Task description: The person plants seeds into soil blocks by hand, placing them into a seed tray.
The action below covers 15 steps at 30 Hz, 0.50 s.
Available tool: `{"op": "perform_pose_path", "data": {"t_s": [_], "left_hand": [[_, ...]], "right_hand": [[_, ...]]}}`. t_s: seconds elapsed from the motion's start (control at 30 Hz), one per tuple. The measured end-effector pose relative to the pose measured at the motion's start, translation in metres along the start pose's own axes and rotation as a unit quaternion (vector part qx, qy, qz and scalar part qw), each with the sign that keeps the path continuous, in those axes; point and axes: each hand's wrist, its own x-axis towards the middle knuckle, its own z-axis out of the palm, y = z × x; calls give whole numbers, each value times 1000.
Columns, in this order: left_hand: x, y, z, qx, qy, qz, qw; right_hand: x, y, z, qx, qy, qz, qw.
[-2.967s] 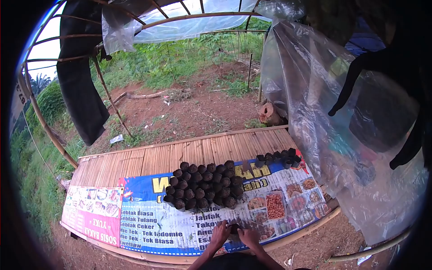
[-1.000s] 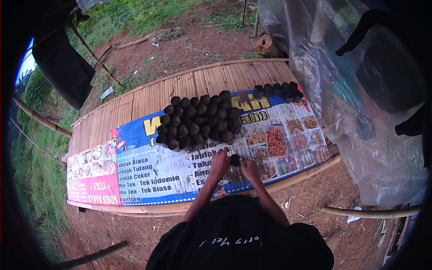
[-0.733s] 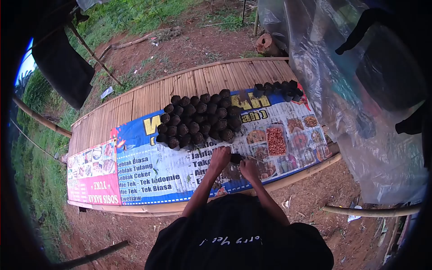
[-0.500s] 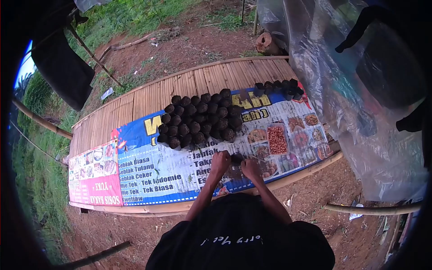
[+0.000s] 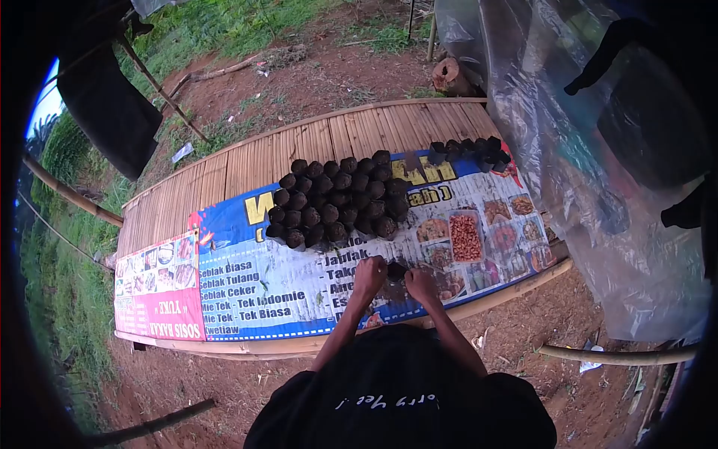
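In the head view a small black plastic seedling bag (image 5: 396,271) sits between my two hands, above the printed banner. My left hand (image 5: 369,275) is closed at the bag's left side, and my right hand (image 5: 421,285) is closed at its right side. The fingertips are too small to make out in detail. Just beyond my hands stands a cluster of several black seedling bags (image 5: 329,198) filled with dark soil, packed upright together. To the right a clear plastic tub (image 5: 466,259) holds reddish seeds (image 5: 465,233).
A printed food banner (image 5: 247,299) covers much of the bamboo-slat table (image 5: 247,165). More black bags (image 5: 479,152) stand at its far right corner. Clear plastic sheeting (image 5: 538,150) hangs at the right, and a dark cloth (image 5: 105,112) at the left. A log (image 5: 451,76) lies behind.
The whole view has shifted slightly to the right and down. My hands stay on either side of the small black bag, whose dark shape shows a little more between them.
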Motion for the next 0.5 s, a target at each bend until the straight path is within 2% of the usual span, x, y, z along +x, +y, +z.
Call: {"op": "perform_pose_path", "data": {"t_s": [0.1,0.33,0.4,0.43,0.5], "left_hand": [[-5,-5,1,-33,6,5,999],[-6,-6,-4,-3,-28,28,999],[0,7,-12,37,-4,51,998],[7,5,-11,37,1,59,998],[14,-3,-8,113,-71,107,985]], "right_hand": [[-4,2,1,3,24,-41,999],[-12,-2,3,17,34,8,999],[-13,-9,-3,36,57,26,997],[-17,-11,-4,38,21,48,998],[-20,-16,-5,90,-25,69,993]]}}
